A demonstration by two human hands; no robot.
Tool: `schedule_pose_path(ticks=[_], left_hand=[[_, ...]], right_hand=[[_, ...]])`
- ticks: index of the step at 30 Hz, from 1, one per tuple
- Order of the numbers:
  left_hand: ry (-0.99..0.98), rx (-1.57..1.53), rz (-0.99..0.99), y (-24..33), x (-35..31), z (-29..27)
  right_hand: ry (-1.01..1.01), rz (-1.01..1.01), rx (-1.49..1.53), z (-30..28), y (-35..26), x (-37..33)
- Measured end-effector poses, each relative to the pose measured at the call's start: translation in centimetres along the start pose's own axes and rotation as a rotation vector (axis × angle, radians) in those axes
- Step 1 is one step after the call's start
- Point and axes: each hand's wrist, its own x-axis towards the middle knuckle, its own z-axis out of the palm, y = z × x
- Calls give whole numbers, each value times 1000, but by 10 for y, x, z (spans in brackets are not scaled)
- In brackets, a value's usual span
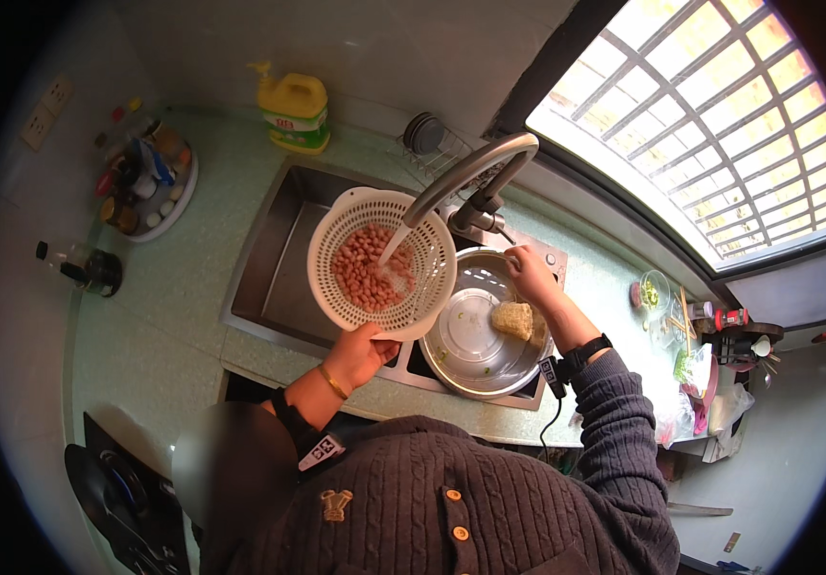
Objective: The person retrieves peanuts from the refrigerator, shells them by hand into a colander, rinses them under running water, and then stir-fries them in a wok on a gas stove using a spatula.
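A white colander [325,273] is over the sink [274,273], with reddish-pink peanuts [367,273] in its bottom. My left hand [360,356] grips its near rim, thumb on top. From the curved faucet [461,172] a stream of water falls onto the peanuts. At the faucet's base, the fingers of my right hand [533,275] are closed at the end of its lever [503,235]; their tips are partly hidden. Below that hand, a metal basin [451,369] sits in the right sink bowl with a tan, sponge-like piece [512,320] inside.
A yellow soap jug [295,110] stands behind the sink, near a wire rack [442,153]. On the left are a round tray of seasoning jars [173,213], a dark bottle [96,270] and a stove [125,489]. Bowls of chopped greens [654,287] and bags lie on the right.
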Motion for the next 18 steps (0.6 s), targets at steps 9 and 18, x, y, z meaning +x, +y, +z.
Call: schedule_pose_path(ticks=[9, 18], left_hand=[[4, -115, 10, 11, 8, -2], [-134, 145, -233, 18, -16, -10]], right_hand=[[27, 23, 1, 1, -3, -1], [44, 76, 25, 2, 4, -8]])
